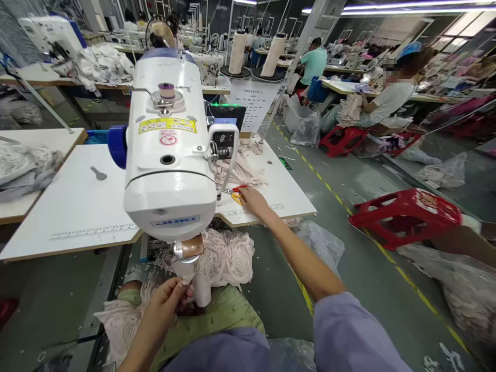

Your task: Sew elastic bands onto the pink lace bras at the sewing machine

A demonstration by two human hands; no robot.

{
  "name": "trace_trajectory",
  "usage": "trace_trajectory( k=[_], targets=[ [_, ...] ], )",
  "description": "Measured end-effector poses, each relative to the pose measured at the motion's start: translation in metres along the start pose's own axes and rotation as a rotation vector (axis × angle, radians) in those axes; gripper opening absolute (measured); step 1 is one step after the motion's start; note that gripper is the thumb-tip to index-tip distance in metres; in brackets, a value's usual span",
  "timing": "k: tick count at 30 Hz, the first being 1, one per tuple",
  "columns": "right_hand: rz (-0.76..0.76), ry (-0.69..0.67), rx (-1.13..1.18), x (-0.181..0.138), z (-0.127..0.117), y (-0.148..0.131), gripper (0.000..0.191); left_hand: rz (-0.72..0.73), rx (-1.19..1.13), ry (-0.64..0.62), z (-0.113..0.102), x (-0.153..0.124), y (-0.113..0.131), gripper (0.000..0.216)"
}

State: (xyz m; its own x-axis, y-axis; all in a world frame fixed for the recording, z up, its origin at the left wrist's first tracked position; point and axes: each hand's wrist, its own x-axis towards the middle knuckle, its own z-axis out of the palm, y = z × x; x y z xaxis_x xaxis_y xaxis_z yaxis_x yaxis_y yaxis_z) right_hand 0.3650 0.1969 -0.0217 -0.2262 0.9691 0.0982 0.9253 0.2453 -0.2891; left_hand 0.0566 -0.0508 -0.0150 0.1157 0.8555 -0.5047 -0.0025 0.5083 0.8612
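A piece of pale pink lace fabric [217, 258] is pinched between the fingers of the left hand [170, 299], low in the lap and right under the head of the white Juki sewing machine [170, 139]; the rest of the lace is bunched over the lap and the table edge. The right hand [253, 199] is stretched out to the white table [287, 191], its fingers laid on a pair of red-and-yellow-handled scissors [237, 192]; whether the handles are actually gripped cannot be told, since the fingertips are hidden by the hand itself. With the gaze divided between two hands held well apart, the lace could be let slip from the pinch, or be snagged under the metal part at the machine's foot [188, 249], which lies just beside the left fingers. The scissors could be fumbled and knocked off the table edge, or the loose pink strips [240, 170] beside them caught by the blades. The needle and presser area are masked by the machine head, the printed sheet [253, 103] behind cannot be read, and the nearby worker's face is blurred.
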Motion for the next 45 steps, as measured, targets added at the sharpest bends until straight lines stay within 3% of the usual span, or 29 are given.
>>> trace_trajectory(
  k=[2, 4, 7, 10, 12, 14, 17, 22, 29, 35, 39, 45],
  targets=[
    [-0.032, -0.074, -0.039, 0.011, -0.004, 0.006, 0.029, -0.001, -0.025, -0.001, 0.003, -0.002, 0.001, 0.047],
    [-0.058, -0.12, -0.065, 0.002, -0.009, 0.007, 0.028, 0.01, -0.06, 0.0, 0.005, -0.003, 0.002, 0.047],
    [-0.061, -0.125, -0.081, -0.041, -0.018, 0.009, 0.036, 0.006, -0.148, 0.007, 0.007, -0.004, 0.003, 0.044],
    [0.075, -0.032, 0.031, -0.108, -0.029, 0.002, 0.037, -0.014, -0.248, 0.022, 0.005, -0.006, 0.005, 0.04],
    [0.039, -0.131, 0.197, -0.156, -0.035, -0.017, 0.04, -0.027, -0.308, 0.023, 0.005, -0.007, 0.007, 0.038],
    [-0.103, -0.275, 0.269, -0.198, -0.037, -0.047, 0.041, -0.036, -0.346, 0.019, 0.005, -0.007, 0.009, 0.038],
    [-0.261, -0.348, 0.318, -0.232, -0.032, -0.094, 0.037, -0.034, -0.361, 0.015, 0.008, -0.007, 0.01, 0.037],
    [-0.304, -0.328, 0.384, -0.227, -0.012, -0.127, 0.034, -0.008, -0.282, -0.001, 0.01, -0.008, 0.008, 0.036],
    [-0.274, -0.447, 0.45, -0.217, -0.008, -0.123, 0.034, 0.011, -0.196, 0.023, 0.003, -0.012, -0.002, 0.021],
    [-0.06, -0.523, 0.526, -0.229, -0.014, -0.116, 0.029, 0.005, -0.291, -0.008, -0.001, -0.013, -0.003, 0.029],
    [-0.048, -0.513, 0.541, -0.232, -0.012, -0.124, 0.039, 0.017, -0.325, 0.021, -0.003, -0.012, -0.003, 0.039],
    [-0.043, -0.516, 0.558, -0.221, 0.0, -0.146, 0.038, 0.064, -0.212, 0.084, -0.002, -0.013, -0.003, 0.034]
  ],
)
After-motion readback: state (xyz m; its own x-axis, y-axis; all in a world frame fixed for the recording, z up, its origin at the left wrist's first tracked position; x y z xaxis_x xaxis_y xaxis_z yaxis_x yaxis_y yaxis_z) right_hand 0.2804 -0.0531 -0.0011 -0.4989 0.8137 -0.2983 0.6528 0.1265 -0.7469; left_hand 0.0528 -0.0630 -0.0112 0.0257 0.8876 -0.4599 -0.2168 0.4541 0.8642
